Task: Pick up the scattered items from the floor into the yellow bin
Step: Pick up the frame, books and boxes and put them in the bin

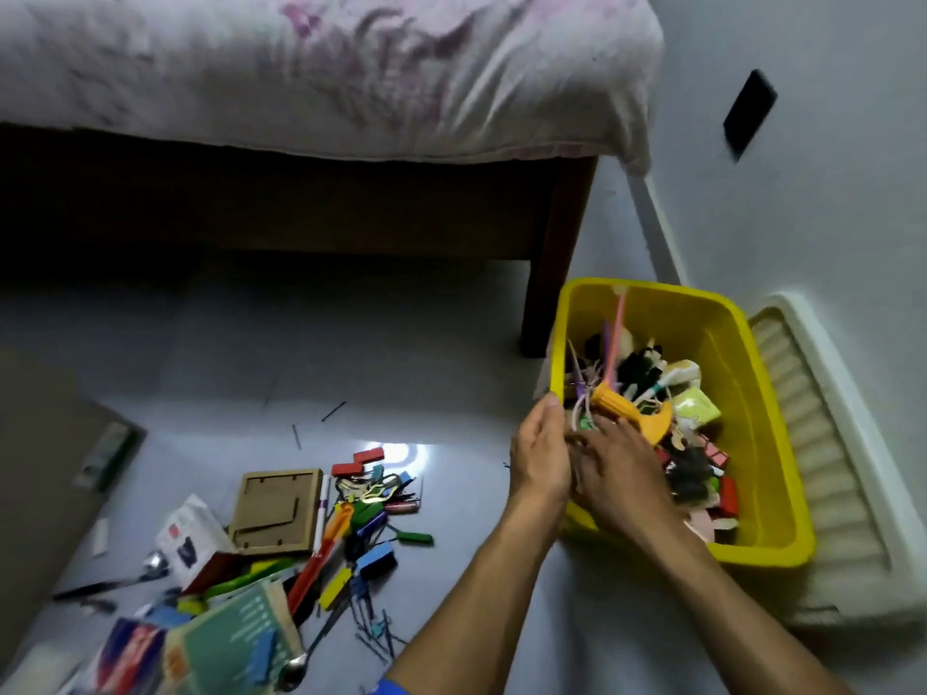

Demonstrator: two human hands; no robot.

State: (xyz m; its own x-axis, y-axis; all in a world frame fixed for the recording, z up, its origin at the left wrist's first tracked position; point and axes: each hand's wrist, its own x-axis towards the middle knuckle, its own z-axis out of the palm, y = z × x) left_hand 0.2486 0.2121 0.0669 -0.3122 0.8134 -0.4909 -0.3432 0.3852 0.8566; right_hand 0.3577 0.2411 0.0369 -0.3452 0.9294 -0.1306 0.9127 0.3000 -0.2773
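The yellow bin (pixel 772 504) stands on the floor at the right, holding a jumble of toys, an orange handle (pixel 627 411) and a pink stick (pixel 617 333). My left hand (pixel 539 456) is at the bin's left rim with its fingers straight, pointing up. My right hand (pixel 622 471) reaches over that rim with its fingers spread on the contents, close against the left hand. A few small pieces show between the two hands. The scattered pile (pixel 351 524) lies on the floor to the left: a wooden frame (pixel 276 509), red blocks (pixel 358 461), a blue block (pixel 376 556), a green book (pixel 236 639), pens.
A bed with a floral sheet (pixel 326 72) fills the top; its dark leg (pixel 549 273) stands just left of the bin. A white ridged panel (pixel 817 443) lies against the wall on the bin's right. A brown board (pixel 45 443) is at the left, and a spoon (pixel 293 667) at the bottom.
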